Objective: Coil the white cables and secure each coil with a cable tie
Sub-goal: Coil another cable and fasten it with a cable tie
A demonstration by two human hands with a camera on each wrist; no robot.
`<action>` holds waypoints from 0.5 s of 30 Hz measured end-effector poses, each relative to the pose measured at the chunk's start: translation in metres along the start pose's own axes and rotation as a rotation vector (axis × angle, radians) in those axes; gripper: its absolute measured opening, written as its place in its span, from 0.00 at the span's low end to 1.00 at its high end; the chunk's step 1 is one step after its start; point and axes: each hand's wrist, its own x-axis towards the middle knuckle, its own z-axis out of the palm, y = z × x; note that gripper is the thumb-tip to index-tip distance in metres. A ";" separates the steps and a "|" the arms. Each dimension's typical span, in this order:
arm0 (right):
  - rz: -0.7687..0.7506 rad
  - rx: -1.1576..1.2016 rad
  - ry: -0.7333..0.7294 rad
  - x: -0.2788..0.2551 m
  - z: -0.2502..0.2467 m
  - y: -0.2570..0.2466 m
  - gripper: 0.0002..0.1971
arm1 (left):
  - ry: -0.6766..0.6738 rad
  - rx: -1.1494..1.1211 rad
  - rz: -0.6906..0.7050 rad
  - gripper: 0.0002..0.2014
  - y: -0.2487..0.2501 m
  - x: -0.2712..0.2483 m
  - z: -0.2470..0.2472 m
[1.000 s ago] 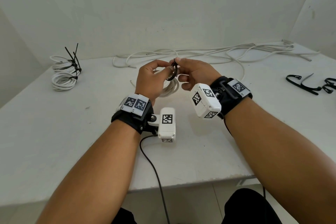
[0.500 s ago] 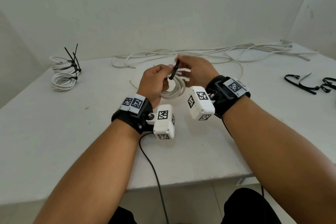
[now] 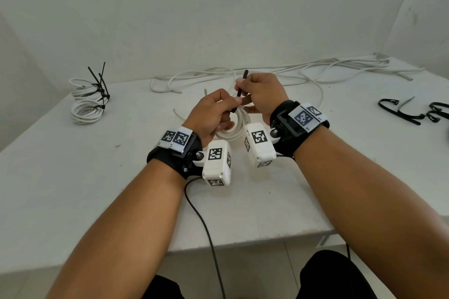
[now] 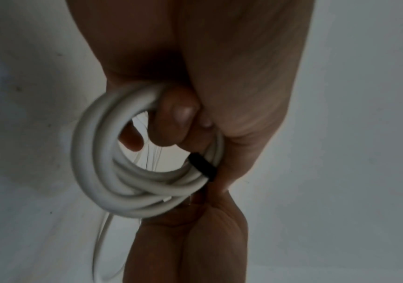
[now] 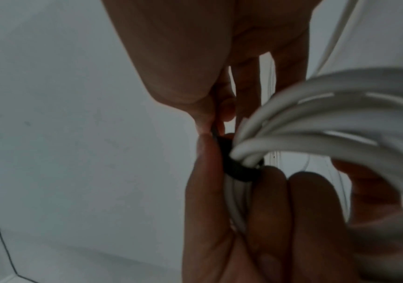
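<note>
While left hand (image 3: 211,114) grips coil (image 4: 113,172), right hand (image 3: 261,94) pinches tie (image 3: 241,85) (upright)

The head view is evenly bright under soft, diffuse light; the forearms throw only faint shadows onto the white counter (image 3: 73,189). No glare shows. Its wide lens bows the counter's edges and the walls. Both wrist views are dim and grainy, with skin in deep shadow. The white cable coil (image 4: 103,178) beside the left hand (image 4: 231,95) is smeared and out of focus.
</note>
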 end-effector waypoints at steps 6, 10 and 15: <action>0.061 0.005 0.013 0.002 -0.010 -0.001 0.11 | -0.039 -0.063 -0.049 0.19 -0.001 0.002 0.009; 0.132 0.093 -0.068 -0.002 -0.009 -0.003 0.10 | -0.020 -0.055 -0.063 0.18 -0.002 0.000 0.003; 0.147 0.083 -0.105 0.000 0.010 -0.003 0.14 | 0.175 -0.090 -0.029 0.13 0.016 0.000 -0.021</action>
